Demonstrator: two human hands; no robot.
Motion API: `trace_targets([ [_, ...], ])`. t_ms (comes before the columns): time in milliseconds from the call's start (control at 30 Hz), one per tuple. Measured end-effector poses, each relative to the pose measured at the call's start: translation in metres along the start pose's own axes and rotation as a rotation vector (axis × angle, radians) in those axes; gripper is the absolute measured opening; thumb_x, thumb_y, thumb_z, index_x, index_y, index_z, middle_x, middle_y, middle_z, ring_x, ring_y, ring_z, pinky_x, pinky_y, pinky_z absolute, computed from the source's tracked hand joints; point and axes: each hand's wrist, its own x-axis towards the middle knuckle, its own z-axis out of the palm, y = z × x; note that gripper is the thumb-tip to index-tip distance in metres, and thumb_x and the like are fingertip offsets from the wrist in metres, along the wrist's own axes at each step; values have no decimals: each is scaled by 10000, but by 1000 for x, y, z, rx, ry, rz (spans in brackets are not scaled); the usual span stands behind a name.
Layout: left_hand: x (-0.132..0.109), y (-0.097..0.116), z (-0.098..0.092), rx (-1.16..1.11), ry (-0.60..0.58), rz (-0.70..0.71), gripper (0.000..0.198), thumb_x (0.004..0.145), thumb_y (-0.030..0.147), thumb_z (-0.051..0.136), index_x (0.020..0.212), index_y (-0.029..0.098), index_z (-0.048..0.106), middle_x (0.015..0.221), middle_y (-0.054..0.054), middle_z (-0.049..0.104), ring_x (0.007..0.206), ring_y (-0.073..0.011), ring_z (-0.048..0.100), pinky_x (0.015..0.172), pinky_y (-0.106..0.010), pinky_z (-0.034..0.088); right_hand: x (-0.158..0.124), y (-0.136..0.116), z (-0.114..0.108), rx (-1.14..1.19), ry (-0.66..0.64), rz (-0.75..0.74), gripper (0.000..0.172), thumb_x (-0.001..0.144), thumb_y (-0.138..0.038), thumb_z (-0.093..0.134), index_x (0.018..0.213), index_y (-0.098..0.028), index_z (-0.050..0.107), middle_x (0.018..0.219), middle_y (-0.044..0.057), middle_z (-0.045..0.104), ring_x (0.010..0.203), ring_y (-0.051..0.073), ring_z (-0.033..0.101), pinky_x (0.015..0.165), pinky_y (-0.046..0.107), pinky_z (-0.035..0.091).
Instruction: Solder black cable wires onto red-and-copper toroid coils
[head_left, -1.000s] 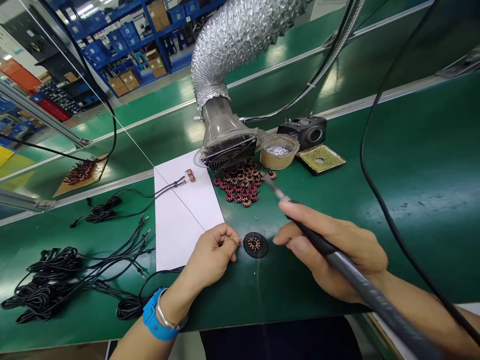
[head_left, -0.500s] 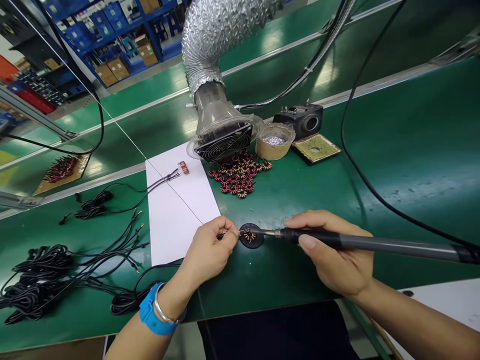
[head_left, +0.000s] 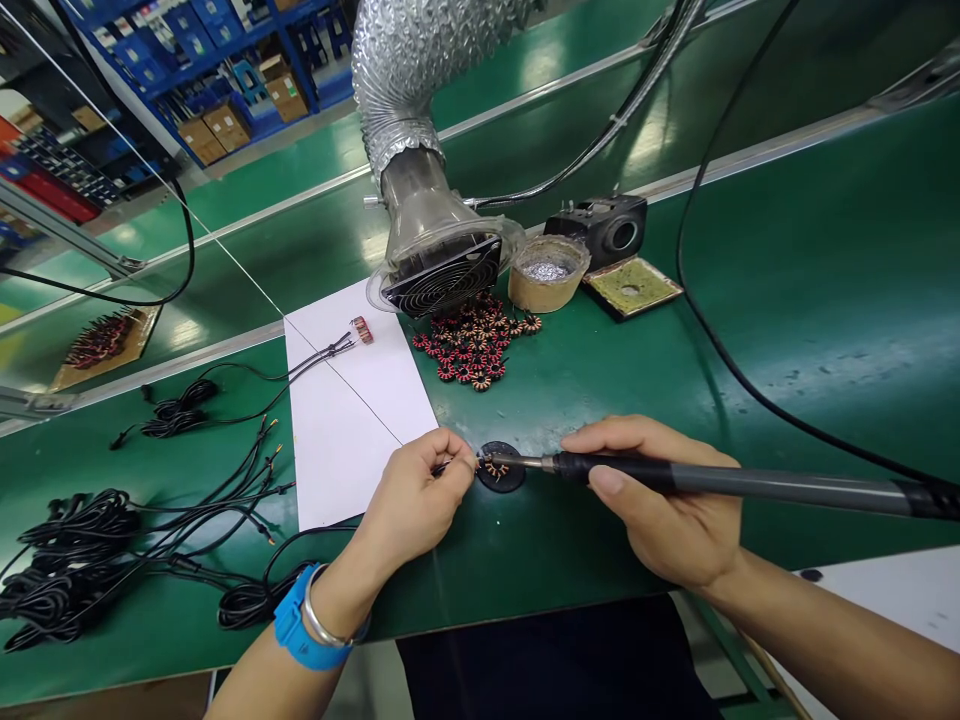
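My right hand (head_left: 664, 500) is closed round the dark handle of a soldering iron (head_left: 622, 470), whose metal tip points left over a small round black pad (head_left: 504, 485). On that pad lies a copper-wound ring coil (head_left: 496, 466), partly covered by the iron's tip. My left hand (head_left: 424, 490) pinches at the pad's left edge; a dark cable end (head_left: 441, 466) shows between its fingers. A thin, pale line, like solder wire (head_left: 251, 280), runs from the upper left down to this hand. Its far end is hidden by the fingers.
A heap of ring coils (head_left: 472, 350) lies below a fume extractor (head_left: 442, 270). Behind are a solder pot (head_left: 547, 275), an iron stand (head_left: 619, 235) and a sponge tray (head_left: 634, 288). Black cables (head_left: 75, 560) cover the left; white paper (head_left: 337, 430) holds a wired coil (head_left: 362, 330).
The iron's tip has shifted slightly left, nearer my left fingertips, and covers more of the coil's upper part. The whole view has moved a little; both hands keep their grip.
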Motion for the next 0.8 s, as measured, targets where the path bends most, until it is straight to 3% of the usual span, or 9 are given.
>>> trace_targets([
  [400, 2, 1, 0, 25, 3, -9, 191, 887, 325, 482, 786, 178, 550, 569, 68, 402, 519, -90, 339, 506, -227, 268, 5, -12, 5, 24, -40, -254, 245, 775, -101, 540, 990, -165, 637, 643, 22, 592, 517, 144, 540, 457, 288, 424],
  [800, 2, 0, 0, 44, -2, -5, 174, 888, 301, 475, 777, 184, 539, 569, 73, 389, 517, -88, 327, 497, -226, 265, 2, -14, 5, -74, -136, -453, 317, 727, -71, 527, 1024, -140, 614, 612, 30, 563, 483, 144, 511, 451, 299, 422],
])
